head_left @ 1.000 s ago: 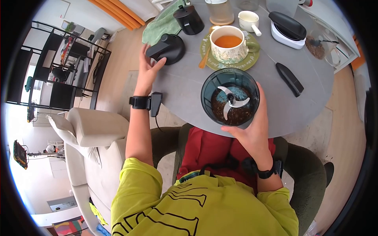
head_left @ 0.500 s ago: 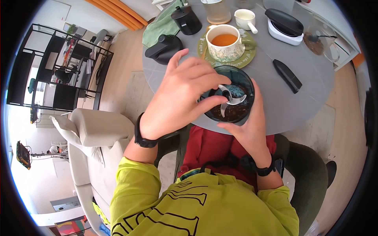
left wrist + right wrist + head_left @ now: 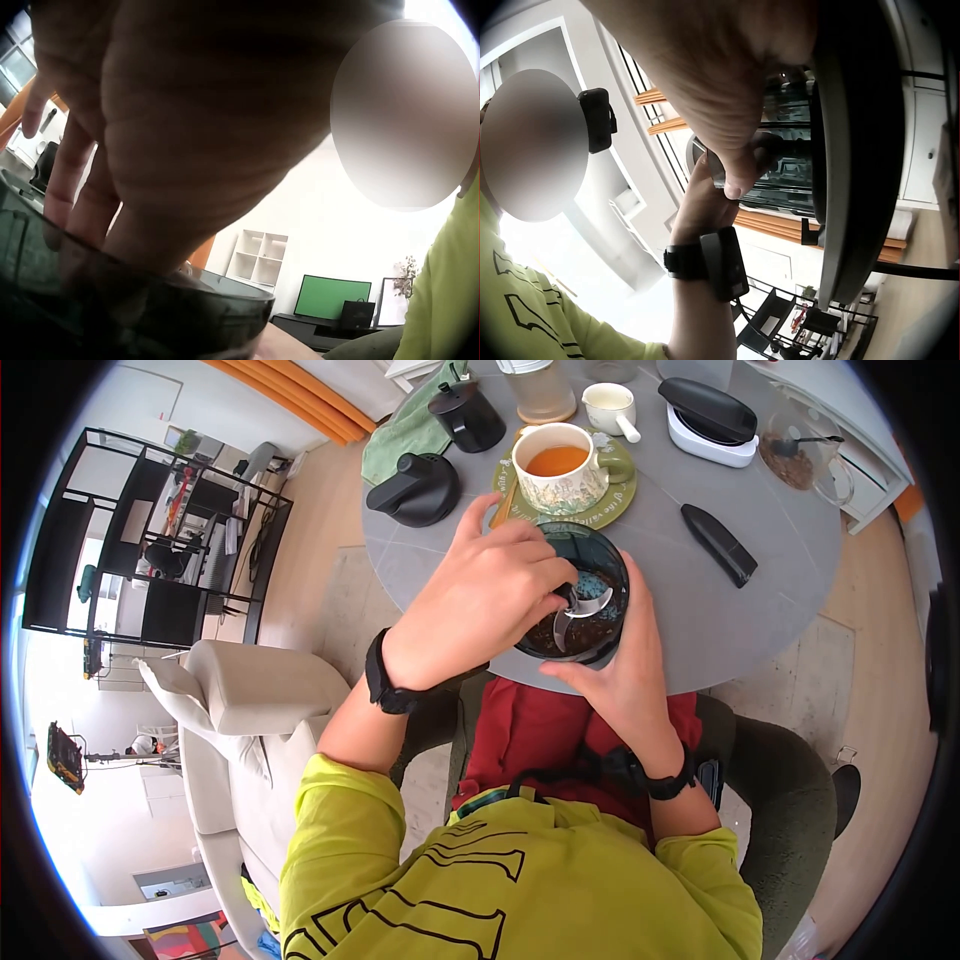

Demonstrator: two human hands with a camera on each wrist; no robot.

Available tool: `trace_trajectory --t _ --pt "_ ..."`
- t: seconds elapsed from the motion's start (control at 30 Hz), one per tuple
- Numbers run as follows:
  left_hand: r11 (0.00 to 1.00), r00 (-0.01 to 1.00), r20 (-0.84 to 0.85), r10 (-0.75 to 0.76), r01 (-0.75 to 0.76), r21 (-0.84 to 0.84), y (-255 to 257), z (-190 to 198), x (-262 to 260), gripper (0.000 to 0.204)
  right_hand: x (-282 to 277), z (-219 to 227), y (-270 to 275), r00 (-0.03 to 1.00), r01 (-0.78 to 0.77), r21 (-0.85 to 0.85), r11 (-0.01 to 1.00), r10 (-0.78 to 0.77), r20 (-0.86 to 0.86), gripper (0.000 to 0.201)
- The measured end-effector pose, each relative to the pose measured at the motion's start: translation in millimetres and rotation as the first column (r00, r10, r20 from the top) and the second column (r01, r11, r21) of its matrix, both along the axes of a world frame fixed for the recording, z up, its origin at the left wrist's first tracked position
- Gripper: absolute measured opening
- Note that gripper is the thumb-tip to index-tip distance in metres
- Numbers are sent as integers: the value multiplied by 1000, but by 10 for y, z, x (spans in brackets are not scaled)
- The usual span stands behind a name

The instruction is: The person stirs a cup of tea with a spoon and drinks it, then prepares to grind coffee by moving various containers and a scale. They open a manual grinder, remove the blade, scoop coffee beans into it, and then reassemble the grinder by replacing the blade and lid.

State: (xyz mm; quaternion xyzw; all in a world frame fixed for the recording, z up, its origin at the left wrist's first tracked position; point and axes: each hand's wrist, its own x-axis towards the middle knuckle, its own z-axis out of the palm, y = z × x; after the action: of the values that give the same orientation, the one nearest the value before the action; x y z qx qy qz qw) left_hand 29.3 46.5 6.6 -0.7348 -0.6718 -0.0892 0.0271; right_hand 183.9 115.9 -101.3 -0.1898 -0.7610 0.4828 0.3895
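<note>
Near the table's front edge stands a dark translucent grinder cup (image 3: 588, 540) with dark brown grounds (image 3: 592, 637) inside. A curved metal blade (image 3: 597, 604) on a black hub sits in it. My left hand (image 3: 480, 600) reaches into the cup from the left and pinches the hub between thumb and fingers; the hub is mostly hidden under them. Those fingers dip below the cup's rim (image 3: 247, 296) in the left wrist view. From the right, my right hand (image 3: 635, 660) grips the cup's side, thumb at the front. The right wrist view shows the cup's ribbed wall (image 3: 787, 180) beside it.
Beyond the cup, a mug of tea (image 3: 560, 485) stands on a green plate (image 3: 620, 490). A black lid-like unit (image 3: 415, 490) and black pot (image 3: 467, 420) are at left. To the right lie a black handheld tool (image 3: 718, 545), a white-and-black scale-like device (image 3: 710, 425) and a glass jug (image 3: 800, 455).
My left hand has left the black unit at the left and come into the cup, its fingers closing on the blade's hub. The right hand keeps its hold on the cup.
</note>
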Motion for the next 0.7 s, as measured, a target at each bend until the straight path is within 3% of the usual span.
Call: trace_trajectory --t 0.17,0.47,0.7 --pt "989 999 -34 -2 7 151 0 176 -22 20 -5 -24 -3 1000 18 30 999 -18 1 116" --pt "977 1000 -12 13 -10 215 -35 191 -53 19 1 -27 0 1000 4 19 1000 -4 -2 116" --pt "991 1000 -18 -2 5 133 -36 178 -33 17 1 -34 1 1000 13 43 999 -13 -7 116"
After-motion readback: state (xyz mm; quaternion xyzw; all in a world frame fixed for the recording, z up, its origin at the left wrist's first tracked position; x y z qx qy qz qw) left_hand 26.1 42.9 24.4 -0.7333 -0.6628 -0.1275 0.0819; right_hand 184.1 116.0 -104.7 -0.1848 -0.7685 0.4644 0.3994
